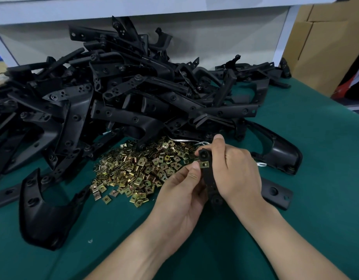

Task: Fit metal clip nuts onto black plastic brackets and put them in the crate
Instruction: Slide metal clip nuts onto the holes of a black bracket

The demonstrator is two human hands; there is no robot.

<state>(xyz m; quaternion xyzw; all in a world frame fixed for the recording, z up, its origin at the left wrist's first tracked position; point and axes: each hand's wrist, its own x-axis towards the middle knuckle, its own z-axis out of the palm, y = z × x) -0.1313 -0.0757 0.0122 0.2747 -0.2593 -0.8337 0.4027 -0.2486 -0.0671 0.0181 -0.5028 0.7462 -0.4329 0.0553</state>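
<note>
My right hand (233, 170) grips a black plastic bracket (210, 182) held upright over the green table. A brass-coloured clip nut (204, 164) sits on the bracket's edge near its top, and my left hand (184, 188) pinches it between thumb and forefinger. A heap of loose clip nuts (138, 168) lies just left of my hands. Behind it rises a big pile of black brackets (124, 93). No crate is in view.
A curved black bracket (43, 211) lies at the front left, another (279, 150) to the right of my hands, and a flat one (275, 193) below it. Cardboard boxes (324, 43) stand at the far right. A white shelf frame (134, 9) backs the green mat (316, 229).
</note>
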